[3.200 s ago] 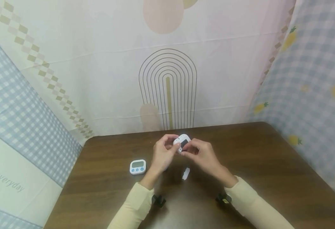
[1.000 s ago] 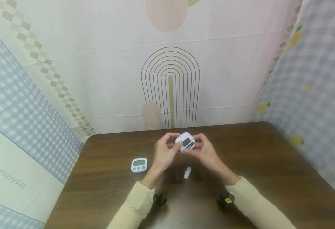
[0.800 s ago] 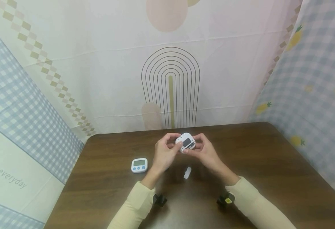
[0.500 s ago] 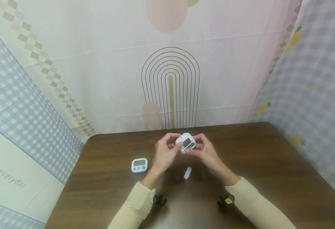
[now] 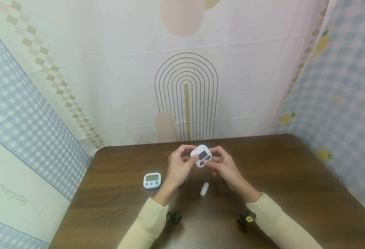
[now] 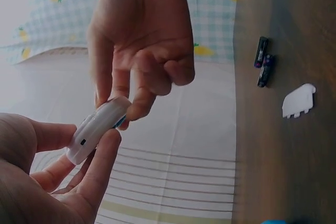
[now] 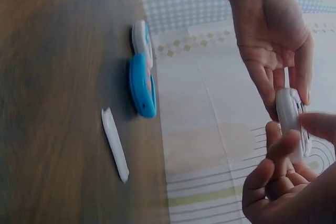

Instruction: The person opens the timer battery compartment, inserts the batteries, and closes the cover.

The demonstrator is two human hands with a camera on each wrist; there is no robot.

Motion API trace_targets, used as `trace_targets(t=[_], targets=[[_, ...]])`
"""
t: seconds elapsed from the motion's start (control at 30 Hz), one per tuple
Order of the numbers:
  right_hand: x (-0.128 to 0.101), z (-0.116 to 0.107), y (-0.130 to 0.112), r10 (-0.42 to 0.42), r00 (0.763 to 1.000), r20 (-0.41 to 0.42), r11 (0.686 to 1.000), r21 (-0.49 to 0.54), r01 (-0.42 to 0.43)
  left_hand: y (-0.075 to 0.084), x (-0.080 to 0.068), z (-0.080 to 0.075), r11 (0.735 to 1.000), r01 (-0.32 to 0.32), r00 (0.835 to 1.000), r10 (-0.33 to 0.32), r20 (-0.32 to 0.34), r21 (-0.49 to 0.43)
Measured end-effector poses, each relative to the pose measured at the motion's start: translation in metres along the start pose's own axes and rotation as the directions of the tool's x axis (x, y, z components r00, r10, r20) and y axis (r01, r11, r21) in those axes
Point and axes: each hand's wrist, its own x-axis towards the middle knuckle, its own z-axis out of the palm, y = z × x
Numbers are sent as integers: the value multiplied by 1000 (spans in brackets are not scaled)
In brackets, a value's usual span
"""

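Observation:
A white digital timer (image 5: 201, 156) is held above the table, its back turned up and its battery compartment uncovered. My left hand (image 5: 179, 167) grips its left side, thumb on the back and fingers beneath. My right hand (image 5: 225, 169) pinches the right side, its thumb at the compartment's lower edge. Whether a battery sits under that thumb I cannot tell. A loose white battery cover (image 5: 204, 189) lies on the table below the hands. Two small dark batteries (image 6: 265, 71) lie near the cover in the left wrist view; the head view does not show them.
Another white timer (image 5: 152, 181) with blue buttons lies left of my left wrist. Beside it in the right wrist view is a blue rounded object (image 7: 140, 85), hidden in the head view. Patterned curtains (image 5: 123, 86) surround the brown table (image 5: 114, 214).
My right hand has moved from covering the timer's lower back to holding its right side. Most recently its thumb has slid slightly inward along the compartment, and the timer has shifted a little left.

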Motion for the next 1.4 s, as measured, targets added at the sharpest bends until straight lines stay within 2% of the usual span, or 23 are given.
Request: trace_targets(t=[0.1, 0.2, 0.37, 0.43, 0.53, 0.67, 0.97, 1.17, 1.4], targets=[[1, -1, 1, 2, 1000, 13, 997, -77, -1, 0, 2, -3, 1000, -10, 1000, 10, -22, 8], [2, -2, 3, 26, 997, 68, 985, -175, -13, 0, 4, -6, 1000, -18, 999, 18, -40, 11], [3, -3, 8, 109, 978, 180, 941, -335, -43, 1, 5, -8, 1000, -11, 999, 11, -44, 11], [4, -3, 10, 125, 974, 188, 925, -378, -45, 1, 5, -8, 1000, -8, 999, 9, -44, 11], [6, -2, 17, 102, 979, 178, 893, -449, -11, 1, 6, -8, 1000, -8, 999, 8, -46, 7], [8, -1, 25, 77, 985, 152, 829, -558, 21, 1, 6, -7, 1000, -9, 999, 9, -44, -2], [5, 8, 30, 164, 978, 129, 677, -736, -16, 1, 4, -5, 1000, -7, 999, 6, -46, -18], [1, 12, 29, 187, 973, 137, 566, -825, 7, 1, 5, -5, 999, -5, 999, 3, -42, -36], [-3, 14, 27, 177, 968, 179, 486, -871, 72, 1, 7, -8, 1000, -1, 998, -1, -65, -20]])
